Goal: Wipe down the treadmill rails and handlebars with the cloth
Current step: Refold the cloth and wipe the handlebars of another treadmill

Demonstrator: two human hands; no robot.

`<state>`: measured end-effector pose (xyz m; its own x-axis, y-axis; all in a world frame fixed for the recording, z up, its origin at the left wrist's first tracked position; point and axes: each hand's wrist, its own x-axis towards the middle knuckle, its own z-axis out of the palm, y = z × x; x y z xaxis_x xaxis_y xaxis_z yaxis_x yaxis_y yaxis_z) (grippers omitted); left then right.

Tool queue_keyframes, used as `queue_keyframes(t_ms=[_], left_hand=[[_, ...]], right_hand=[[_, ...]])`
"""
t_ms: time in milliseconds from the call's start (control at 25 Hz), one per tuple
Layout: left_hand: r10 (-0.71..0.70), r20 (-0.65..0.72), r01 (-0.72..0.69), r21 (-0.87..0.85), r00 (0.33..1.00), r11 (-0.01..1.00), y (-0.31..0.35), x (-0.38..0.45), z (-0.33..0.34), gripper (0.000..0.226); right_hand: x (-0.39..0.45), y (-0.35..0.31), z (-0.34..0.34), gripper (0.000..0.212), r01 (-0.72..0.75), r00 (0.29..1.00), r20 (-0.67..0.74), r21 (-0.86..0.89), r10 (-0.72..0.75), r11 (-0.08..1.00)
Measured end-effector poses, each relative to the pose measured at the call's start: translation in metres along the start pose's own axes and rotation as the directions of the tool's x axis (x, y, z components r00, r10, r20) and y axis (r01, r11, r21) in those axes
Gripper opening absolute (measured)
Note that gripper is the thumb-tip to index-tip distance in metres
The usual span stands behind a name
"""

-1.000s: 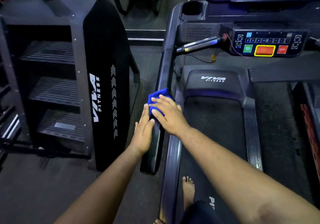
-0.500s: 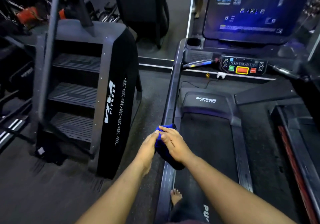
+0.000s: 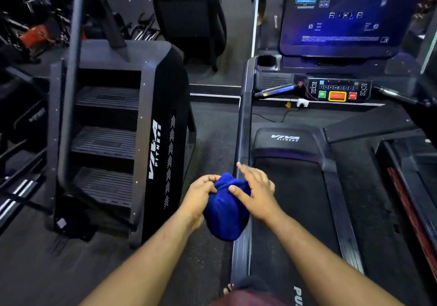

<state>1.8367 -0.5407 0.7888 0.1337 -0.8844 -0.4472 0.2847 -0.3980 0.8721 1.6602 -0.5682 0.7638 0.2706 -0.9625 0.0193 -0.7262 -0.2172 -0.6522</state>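
Cloth: a blue cloth [image 3: 224,213], bunched, held between both hands above the near end of the treadmill's left handrail [image 3: 243,125].
Left hand: the left hand [image 3: 201,199] grips the cloth's left side, fingers curled over its top.
Right hand: the right hand [image 3: 256,193] lies on the cloth's right side, thumb pressed into it, forefinger stretched toward the rail.
Treadmill: black belt [image 3: 290,211], lit blue screen [image 3: 343,14], button panel [image 3: 338,91] with green, orange and red keys.
Beside it: a black stair climber [image 3: 118,135] marked VIVA FITNESS, left of the rail.
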Motion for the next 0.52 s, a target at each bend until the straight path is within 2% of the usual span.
queue_keyframes(t_ms=[80,160,240,280,360,440,520], left_hand=[[0.005,0.023,-0.004,-0.035,1.000,0.999,0.007,0.011,-0.007,0.036],[0.011,0.072,-0.011,0.004,0.997,1.000,0.011,0.023,-0.013,0.032],[0.000,0.201,-0.025,0.117,0.980,0.993,0.015,0.036,-0.025,0.026],[0.004,0.317,-0.062,0.172,0.949,0.983,0.016,0.046,-0.033,0.026],[-0.007,0.554,-0.174,0.274,0.833,0.946,0.012,0.070,-0.049,0.035],[-0.011,0.673,-0.286,0.329,0.739,0.900,0.002,0.095,-0.063,0.037],[0.079,0.736,-0.420,0.291,0.672,0.860,-0.020,0.120,-0.077,0.028]], right_hand=[[0.004,-0.003,0.008,0.082,-0.001,0.998,0.057,0.030,-0.001,1.000],[0.009,-0.009,0.011,0.059,-0.052,0.997,0.063,0.172,0.042,0.984],[0.015,-0.017,0.010,0.038,-0.100,0.995,0.038,0.314,0.093,0.944],[0.021,-0.020,0.010,0.031,-0.099,0.995,0.007,0.319,0.102,0.943],[0.031,-0.027,0.015,0.017,-0.085,0.991,-0.078,0.271,0.110,0.959],[0.041,-0.028,0.023,0.013,-0.075,0.975,-0.189,0.213,0.117,0.974],[0.040,-0.029,0.045,0.018,-0.054,0.937,-0.339,0.104,0.087,0.993]])
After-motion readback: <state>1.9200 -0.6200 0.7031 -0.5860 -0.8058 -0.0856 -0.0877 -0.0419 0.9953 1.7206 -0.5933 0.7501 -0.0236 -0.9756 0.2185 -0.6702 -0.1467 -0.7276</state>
